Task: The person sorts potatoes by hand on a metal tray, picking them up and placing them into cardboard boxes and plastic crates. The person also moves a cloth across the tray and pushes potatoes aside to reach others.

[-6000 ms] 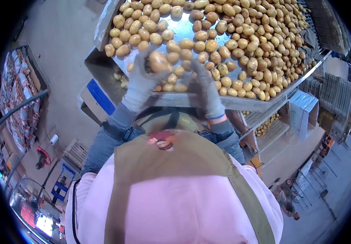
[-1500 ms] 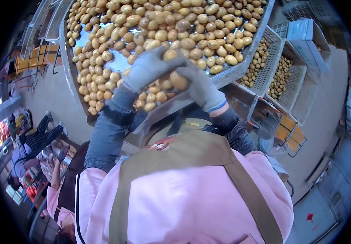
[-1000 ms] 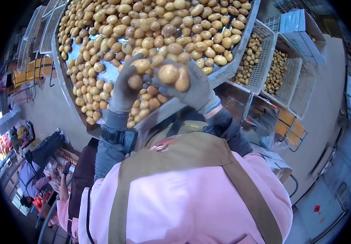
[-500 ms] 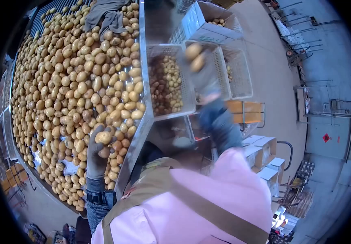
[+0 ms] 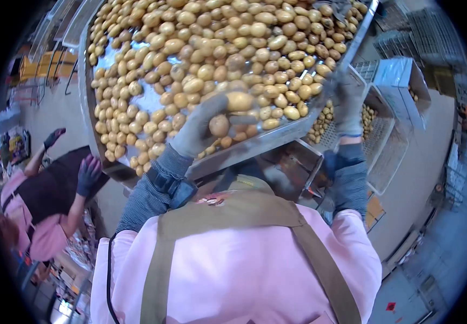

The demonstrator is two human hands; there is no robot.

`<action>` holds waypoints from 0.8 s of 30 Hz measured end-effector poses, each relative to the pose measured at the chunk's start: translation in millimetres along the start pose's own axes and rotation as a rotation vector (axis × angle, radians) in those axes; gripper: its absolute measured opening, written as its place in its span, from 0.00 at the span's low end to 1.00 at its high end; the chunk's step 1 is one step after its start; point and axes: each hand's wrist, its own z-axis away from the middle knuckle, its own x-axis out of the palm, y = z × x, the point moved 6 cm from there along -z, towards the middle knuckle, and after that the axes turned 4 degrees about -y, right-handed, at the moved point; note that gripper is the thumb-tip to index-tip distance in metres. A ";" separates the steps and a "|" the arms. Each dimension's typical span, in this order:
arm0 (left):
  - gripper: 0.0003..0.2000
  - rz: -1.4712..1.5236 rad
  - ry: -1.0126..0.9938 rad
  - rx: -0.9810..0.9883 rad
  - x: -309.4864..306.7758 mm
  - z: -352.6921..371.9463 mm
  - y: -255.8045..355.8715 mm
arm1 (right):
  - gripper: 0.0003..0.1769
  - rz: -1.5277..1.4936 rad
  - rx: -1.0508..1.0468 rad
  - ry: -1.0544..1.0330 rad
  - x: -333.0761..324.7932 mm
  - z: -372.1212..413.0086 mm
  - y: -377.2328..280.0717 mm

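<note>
Many yellow-brown potatoes (image 5: 193, 85) cover a metal-edged sorting table (image 5: 277, 132). At the table's near side, my left hand (image 5: 198, 124), in a grey glove, curls around potatoes. One paler potato (image 5: 240, 101) shows at its fingertips and a browner potato (image 5: 219, 125) lies against the palm. My right hand (image 5: 348, 105), also gloved, is beyond the table's right corner, above the plastic crates. Motion smears its fingers, so I cannot make out whether anything is in them. A crate (image 5: 320, 132) below it holds smaller potatoes.
A blue-and-white carton (image 5: 398, 81) stands behind the crates at the right. Another crate (image 5: 393, 162) sits farther right. On the left, a co-worker in pink sleeves (image 5: 49, 235) has gloved hands raised near the table's end. A grey cloth (image 5: 335, 8) lies among the potatoes at the back.
The view has swung left, bringing a co-worker into sight. My right hand, which held two potatoes over the crates, is now blurred near the table corner. My left hand still holds potatoes.
</note>
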 end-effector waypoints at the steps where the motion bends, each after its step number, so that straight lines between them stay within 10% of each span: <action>1: 0.28 0.354 0.033 -0.177 -0.9 16.6 -4.9 | 0.21 0.027 0.018 -0.103 47.6 16.6 16.1; 10: 0.40 -0.162 0.327 -0.248 -46.9 151.8 4.5 | 0.34 0.055 0.249 -0.842 320.2 159.0 56.5; 14: 0.29 0.363 0.403 -0.342 -72.1 214.7 -31.5 | 0.26 0.122 0.217 -0.529 327.0 166.2 100.4; 18: 0.26 0.669 0.458 -0.031 -88.6 263.3 -51.8 | 0.30 1.480 -0.581 -0.884 354.9 216.3 165.8; 22: 0.21 -0.869 0.353 0.187 -84.3 302.4 -15.1 | 0.38 1.234 -0.638 -0.897 415.7 234.9 191.6; 24: 0.16 -0.657 0.506 0.240 -102.3 302.5 -15.6 | 0.39 1.091 -0.595 -0.896 452.5 222.1 195.2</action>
